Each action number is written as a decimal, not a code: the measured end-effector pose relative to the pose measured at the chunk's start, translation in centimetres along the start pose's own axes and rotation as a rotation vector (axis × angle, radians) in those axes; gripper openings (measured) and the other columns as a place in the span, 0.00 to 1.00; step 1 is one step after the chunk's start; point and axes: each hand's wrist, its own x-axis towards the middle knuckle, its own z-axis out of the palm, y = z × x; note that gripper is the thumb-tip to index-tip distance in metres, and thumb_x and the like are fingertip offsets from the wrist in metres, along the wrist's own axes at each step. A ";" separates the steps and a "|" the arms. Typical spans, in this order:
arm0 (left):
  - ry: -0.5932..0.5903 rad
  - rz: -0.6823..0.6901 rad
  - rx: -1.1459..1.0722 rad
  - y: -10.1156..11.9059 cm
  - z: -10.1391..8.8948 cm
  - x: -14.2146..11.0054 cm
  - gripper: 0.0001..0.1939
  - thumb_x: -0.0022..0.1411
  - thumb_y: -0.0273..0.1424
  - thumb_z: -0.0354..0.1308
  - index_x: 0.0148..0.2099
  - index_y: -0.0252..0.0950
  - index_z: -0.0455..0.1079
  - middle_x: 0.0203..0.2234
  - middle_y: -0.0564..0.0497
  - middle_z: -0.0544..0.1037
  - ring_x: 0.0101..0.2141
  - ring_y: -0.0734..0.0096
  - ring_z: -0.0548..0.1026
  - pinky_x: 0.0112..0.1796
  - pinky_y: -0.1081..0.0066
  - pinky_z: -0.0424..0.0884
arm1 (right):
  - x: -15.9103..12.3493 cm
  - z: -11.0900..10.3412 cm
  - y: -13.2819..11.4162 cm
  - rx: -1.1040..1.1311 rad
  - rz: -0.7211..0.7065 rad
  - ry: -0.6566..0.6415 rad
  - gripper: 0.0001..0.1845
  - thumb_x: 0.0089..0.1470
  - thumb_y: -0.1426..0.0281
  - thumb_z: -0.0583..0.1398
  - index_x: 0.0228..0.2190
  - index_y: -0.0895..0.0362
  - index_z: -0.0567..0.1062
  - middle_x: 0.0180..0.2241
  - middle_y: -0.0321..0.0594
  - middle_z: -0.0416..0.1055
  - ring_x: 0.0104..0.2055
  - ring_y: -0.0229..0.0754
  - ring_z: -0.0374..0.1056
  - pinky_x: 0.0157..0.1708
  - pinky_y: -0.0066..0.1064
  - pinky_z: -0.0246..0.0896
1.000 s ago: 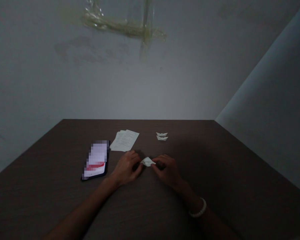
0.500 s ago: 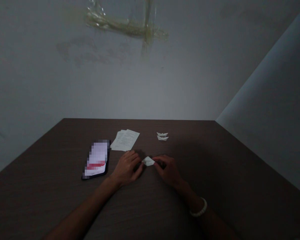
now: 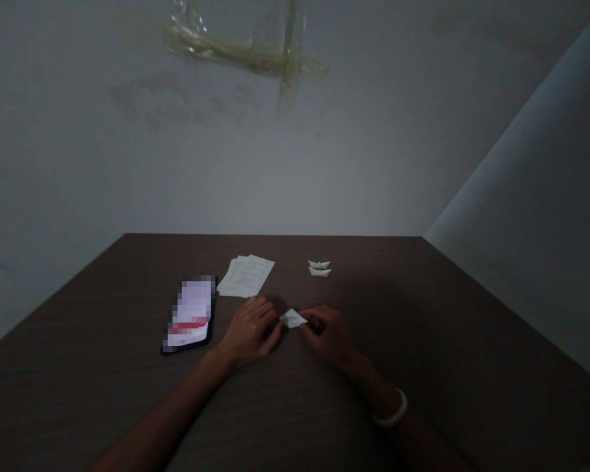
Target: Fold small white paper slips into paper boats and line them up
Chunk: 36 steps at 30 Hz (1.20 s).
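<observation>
A small piece of folded white paper, roughly diamond-shaped, sits between my two hands near the middle of the table. My left hand pinches its left corner between thumb and fingers. On the other side, my right hand has its thumb and index finger closed on the right corner; a pale beaded bracelet circles that wrist. Beyond the hands, two small white paper boats stand one behind the other.
A stack of printed paper sheets lies beyond my left hand. Left of that hand is a phone with its screen lit and blurred. The dark wooden table meets a grey wall with tape on it.
The folded paper has shifted slightly and its outline has altered a little at the right corner. My right thumb has moved slightly left; the left hand is almost still.
</observation>
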 end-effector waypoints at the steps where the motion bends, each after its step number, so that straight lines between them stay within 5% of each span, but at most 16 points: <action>1: 0.001 0.003 0.001 0.0 0.0 0.0 0.10 0.65 0.30 0.49 0.35 0.34 0.70 0.28 0.46 0.73 0.33 0.63 0.68 0.36 0.62 0.65 | 0.0 0.0 0.0 -0.002 0.004 0.000 0.12 0.46 0.76 0.63 0.36 0.54 0.79 0.27 0.35 0.74 0.27 0.38 0.64 0.30 0.28 0.58; 13: -0.023 0.022 0.004 0.4 -0.2 0.3 0.12 0.65 0.31 0.48 0.31 0.35 0.68 0.26 0.47 0.72 0.31 0.64 0.67 0.35 0.63 0.65 | -0.1 0.3 0.1 -0.068 0.015 0.037 0.12 0.48 0.76 0.63 0.36 0.53 0.79 0.26 0.35 0.75 0.26 0.38 0.66 0.29 0.28 0.60; 30: -0.113 -0.018 0.022 0.4 0.2 0.6 0.12 0.63 0.30 0.49 0.27 0.36 0.67 0.25 0.47 0.72 0.32 0.63 0.67 0.36 0.62 0.65 | -0.3 0.5 0.1 -0.207 -0.133 0.137 0.07 0.53 0.75 0.60 0.35 0.54 0.76 0.34 0.37 0.79 0.34 0.41 0.72 0.44 0.34 0.62; 36: -0.126 -0.041 0.063 0.2 0.4 0.5 0.12 0.63 0.30 0.50 0.27 0.36 0.66 0.25 0.47 0.72 0.32 0.62 0.68 0.36 0.61 0.66 | -0.2 0.4 -0.3 -0.248 -0.050 0.080 0.02 0.52 0.73 0.62 0.30 0.54 0.76 0.30 0.38 0.75 0.33 0.42 0.68 0.37 0.32 0.62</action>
